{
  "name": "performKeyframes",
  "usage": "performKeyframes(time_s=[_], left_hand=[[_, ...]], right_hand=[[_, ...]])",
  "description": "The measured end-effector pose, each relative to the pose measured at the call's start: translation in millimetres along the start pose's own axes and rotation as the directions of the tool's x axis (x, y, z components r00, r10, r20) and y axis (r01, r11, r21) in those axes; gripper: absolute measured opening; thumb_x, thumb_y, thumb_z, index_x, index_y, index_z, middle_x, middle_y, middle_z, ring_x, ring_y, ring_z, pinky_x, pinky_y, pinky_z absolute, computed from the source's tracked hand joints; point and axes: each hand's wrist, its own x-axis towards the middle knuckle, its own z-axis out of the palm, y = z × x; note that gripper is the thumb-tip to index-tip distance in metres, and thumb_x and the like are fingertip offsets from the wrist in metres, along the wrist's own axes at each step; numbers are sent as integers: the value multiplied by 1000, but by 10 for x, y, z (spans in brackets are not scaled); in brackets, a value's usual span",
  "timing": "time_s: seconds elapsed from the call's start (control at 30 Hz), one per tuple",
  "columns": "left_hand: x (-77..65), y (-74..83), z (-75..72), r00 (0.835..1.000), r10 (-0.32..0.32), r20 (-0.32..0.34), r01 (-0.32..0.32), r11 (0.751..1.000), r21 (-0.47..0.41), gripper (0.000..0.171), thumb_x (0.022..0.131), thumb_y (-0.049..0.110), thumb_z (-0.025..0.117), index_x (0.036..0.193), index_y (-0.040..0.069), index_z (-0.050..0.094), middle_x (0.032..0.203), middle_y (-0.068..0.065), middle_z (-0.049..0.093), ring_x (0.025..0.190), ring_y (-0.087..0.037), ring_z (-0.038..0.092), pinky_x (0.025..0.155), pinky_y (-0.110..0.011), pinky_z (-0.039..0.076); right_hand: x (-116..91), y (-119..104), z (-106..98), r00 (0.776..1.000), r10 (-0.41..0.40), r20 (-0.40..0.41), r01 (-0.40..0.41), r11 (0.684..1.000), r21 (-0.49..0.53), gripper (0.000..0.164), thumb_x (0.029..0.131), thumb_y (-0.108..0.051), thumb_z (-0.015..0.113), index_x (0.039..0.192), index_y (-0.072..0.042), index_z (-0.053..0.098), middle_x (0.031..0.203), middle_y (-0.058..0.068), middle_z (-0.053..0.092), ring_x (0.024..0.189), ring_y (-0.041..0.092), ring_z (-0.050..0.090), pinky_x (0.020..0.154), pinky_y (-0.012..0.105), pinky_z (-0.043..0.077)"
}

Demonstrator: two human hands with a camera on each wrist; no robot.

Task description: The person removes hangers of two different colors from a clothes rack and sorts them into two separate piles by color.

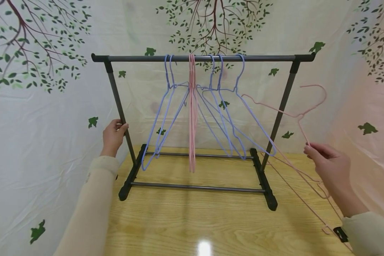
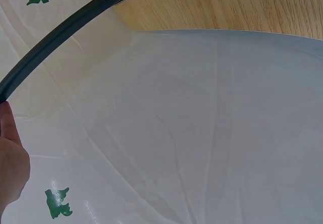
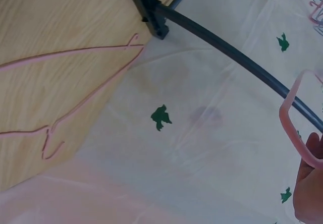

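My left hand (image 1: pixel 113 138) holds the left post of a dark metal clothes rack (image 1: pixel 211 58), thumb in front. In the left wrist view a fingertip (image 2: pixel 7 117) meets this dark post (image 2: pixel 55 43). To the right of the rack, my right hand (image 1: pixel 334 174) pinches a thin pink hanger (image 1: pixel 303 131), its hook raised and pointing left. Part of that hanger (image 3: pixel 290 120) shows beside the hand in the right wrist view. Several blue hangers (image 1: pixel 240 73) hang from the bar on both sides of a tight bunch of pink hangers (image 1: pixel 192 117).
More pink hangers (image 1: pixel 291 188) lie on the wooden table (image 1: pixel 166 217), right of the rack's black foot (image 1: pixel 265 185). A small black object (image 1: pixel 340 234) is near my right sleeve. White sheeting (image 1: pixel 44 142) with painted branches and green leaves surrounds the table.
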Motion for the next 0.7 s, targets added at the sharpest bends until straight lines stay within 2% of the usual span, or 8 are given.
performKeyframes(time_s=[0.1,0.23,0.33,0.47,0.57,0.7], left_hand=[[7,-7,2,1000,3,-3,-3,1000,-1,47,104,33,51,136,-1,50,132,-23,58,119,-34,59,98,-45,49],[23,-13,10,1000,6,-9,-6,1000,2,46,104,33,52,135,-1,51,131,-23,59,118,-34,60,97,-44,49],[29,-13,12,1000,5,-10,-5,1000,6,46,104,33,52,135,-1,51,131,-23,59,118,-34,59,98,-44,49],[19,-11,8,1000,3,-13,-3,1000,7,45,104,33,52,135,0,51,131,-23,59,117,-34,59,98,-45,49],[10,-6,3,1000,0,-15,0,1000,5,44,104,32,52,134,0,52,130,-23,60,117,-34,60,97,-44,49],[4,-4,1,1000,1,-10,-1,1000,-1,45,104,32,52,135,-1,51,130,-24,60,117,-35,60,97,-45,49]], right_hand=[[-49,57,-55,999,-5,-40,8,997,83,19,90,-15,75,108,-11,77,81,-14,74,71,-2,66,44,14,42],[-119,114,-140,994,18,-106,8,972,235,19,87,-6,76,106,-3,77,79,-7,74,65,2,68,40,14,41],[-158,157,-209,984,38,-176,7,968,250,19,86,-2,75,105,0,76,76,-5,74,59,4,66,40,14,41],[-184,221,-318,961,56,-271,2,978,207,18,85,1,76,102,2,76,71,-5,72,52,5,58,39,13,40],[-221,272,-424,953,70,-296,8,967,256,17,85,3,74,102,5,75,71,-3,71,52,7,57,38,13,39],[-313,325,-570,958,56,-283,29,957,288,16,88,7,69,102,2,76,76,-5,73,56,5,60,43,11,40]])
